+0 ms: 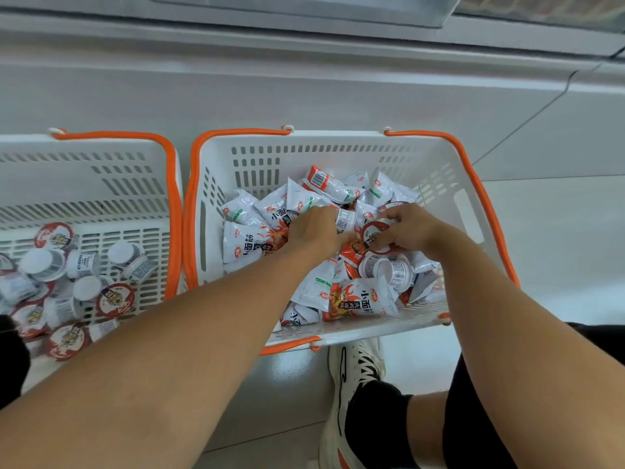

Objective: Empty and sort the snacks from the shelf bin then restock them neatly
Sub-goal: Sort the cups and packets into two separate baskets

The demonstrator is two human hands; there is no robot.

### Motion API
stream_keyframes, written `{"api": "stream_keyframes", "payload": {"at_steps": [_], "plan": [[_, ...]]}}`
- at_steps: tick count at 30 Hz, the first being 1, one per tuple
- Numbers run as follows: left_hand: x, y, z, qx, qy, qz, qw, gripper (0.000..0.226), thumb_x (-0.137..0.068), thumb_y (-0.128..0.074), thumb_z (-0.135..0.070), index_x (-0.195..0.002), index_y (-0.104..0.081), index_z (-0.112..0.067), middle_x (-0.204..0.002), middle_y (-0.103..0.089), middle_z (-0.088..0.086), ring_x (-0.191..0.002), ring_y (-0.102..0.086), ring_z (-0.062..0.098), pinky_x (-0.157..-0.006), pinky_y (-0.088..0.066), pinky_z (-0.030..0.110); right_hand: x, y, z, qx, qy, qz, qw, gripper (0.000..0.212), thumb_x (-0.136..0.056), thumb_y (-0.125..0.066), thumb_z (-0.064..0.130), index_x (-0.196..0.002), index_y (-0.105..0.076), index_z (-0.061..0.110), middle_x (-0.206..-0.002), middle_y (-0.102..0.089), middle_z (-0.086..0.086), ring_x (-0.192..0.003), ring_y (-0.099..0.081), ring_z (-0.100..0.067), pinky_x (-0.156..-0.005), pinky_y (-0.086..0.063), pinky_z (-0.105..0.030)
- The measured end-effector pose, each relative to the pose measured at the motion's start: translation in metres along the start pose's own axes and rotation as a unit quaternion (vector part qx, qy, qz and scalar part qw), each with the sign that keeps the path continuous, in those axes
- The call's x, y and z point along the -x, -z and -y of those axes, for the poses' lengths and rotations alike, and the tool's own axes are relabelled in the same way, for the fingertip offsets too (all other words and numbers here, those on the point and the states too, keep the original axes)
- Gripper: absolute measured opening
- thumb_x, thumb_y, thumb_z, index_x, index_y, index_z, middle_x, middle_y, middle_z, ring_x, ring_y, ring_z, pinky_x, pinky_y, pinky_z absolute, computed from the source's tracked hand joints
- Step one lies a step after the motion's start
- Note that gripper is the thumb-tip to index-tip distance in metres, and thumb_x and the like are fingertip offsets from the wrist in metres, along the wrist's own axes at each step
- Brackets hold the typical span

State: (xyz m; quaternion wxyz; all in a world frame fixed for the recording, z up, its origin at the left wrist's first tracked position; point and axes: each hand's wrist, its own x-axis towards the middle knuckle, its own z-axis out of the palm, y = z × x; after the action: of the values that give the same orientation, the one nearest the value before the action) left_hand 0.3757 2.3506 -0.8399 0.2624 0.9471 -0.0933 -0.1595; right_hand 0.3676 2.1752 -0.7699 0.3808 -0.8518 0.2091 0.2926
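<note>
Two baskets sit before me: my right grip [407,228] pinches a cup [375,235], my left grip [316,228] curls round another in the mixed basket [473,184]; I should lift both cleanly into the cup basket [170,184].

A long grey-white cabinet front [304,89] fills the upper part of the view, with a thin seam [527,125] that runs obliquely down on the right side. Above it, a glass edge [304,8] of the cabinet top is visible. The floor [558,238] is pale and glossy, made of large tiles, and it reflects some light. At the bottom right there is a white sneaker [351,377] with black lines and an orange detail, and above it a black sock [375,424]. A dark garment [473,418] covers the leg beside it.
</note>
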Motion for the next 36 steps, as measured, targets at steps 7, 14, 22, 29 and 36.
{"api": "stream_keyframes", "payload": {"at_steps": [7, 14, 22, 29, 36], "plan": [[-0.006, -0.006, -0.010, -0.054, 0.021, -0.033, 0.998, 0.045, -0.086, -0.065, -0.059, -0.091, -0.053, -0.015, -0.094, -0.060, 0.005, -0.088, -0.060, 0.027, -0.065, -0.039, 0.033, -0.009, -0.004, 0.002, 0.066, -0.008, -0.019, 0.998, 0.040, -0.058, -0.082, -0.006, -0.096, -0.070, -0.002, -0.094, -0.071, -0.022, -0.083, -0.072, -0.040, -0.073, -0.061, -0.053], [-0.004, 0.034, 0.010, 0.040, 0.003, -0.056, 0.998, 0.034, -0.085, -0.070, -0.047, -0.078, -0.055, -0.017, -0.080, -0.062, -0.001, -0.072, -0.058, 0.021, -0.060, -0.043, 0.031, -0.003, 0.002, 0.024, -0.055, 0.008, 0.098, 0.994, 0.033, -0.075, -0.084, 0.008, -0.105, -0.072, 0.003, -0.098, -0.076, -0.014, -0.089, -0.075, -0.028, -0.079, -0.062, -0.038], [0.050, 0.192, 0.099, 0.101, 0.072, -0.197, 0.973, 0.027, -0.081, -0.076, -0.039, -0.087, -0.069, -0.013, -0.084, -0.066, -0.001, -0.076, -0.062, 0.017, -0.066, -0.049, 0.027, 0.041, -0.052, 0.138, -0.159, 0.158, 0.169, 0.960, 0.036, -0.084, -0.072, 0.045, -0.096, -0.070, 0.010, -0.079, -0.068, -0.009, -0.055, -0.054, -0.017, -0.045, -0.044, -0.022], [0.162, 0.184, 0.245, 0.035, 0.319, -0.051, 0.946, 0.041, -0.095, -0.060, -0.036, -0.089, -0.070, 0.003, -0.093, -0.067, 0.024, -0.085, -0.064, 0.035, -0.068, -0.047, 0.033, 0.129, -0.229, 0.195, 0.211, 0.439, 0.183, 0.854, 0.027, -0.078, -0.079, 0.037, -0.077, -0.066, 0.014, -0.079, -0.066, -0.001, -0.074, -0.060, -0.016, -0.062, -0.044, -0.029], [0.218, 0.140, 0.314, 0.024, 0.453, -0.040, 0.890, 0.025, -0.098, -0.048, -0.015, -0.101, -0.065, 0.003, -0.116, -0.065, 0.021, -0.098, -0.062, 0.035, -0.069, -0.045, 0.035, 0.093, -0.327, 0.164, 0.429, 0.326, 0.175, 0.824, 0.025, -0.090, -0.058, 0.010, -0.114, -0.061, 0.004, -0.122, -0.060, -0.014, -0.114, -0.058, -0.029, -0.087, -0.050, -0.034]]}}
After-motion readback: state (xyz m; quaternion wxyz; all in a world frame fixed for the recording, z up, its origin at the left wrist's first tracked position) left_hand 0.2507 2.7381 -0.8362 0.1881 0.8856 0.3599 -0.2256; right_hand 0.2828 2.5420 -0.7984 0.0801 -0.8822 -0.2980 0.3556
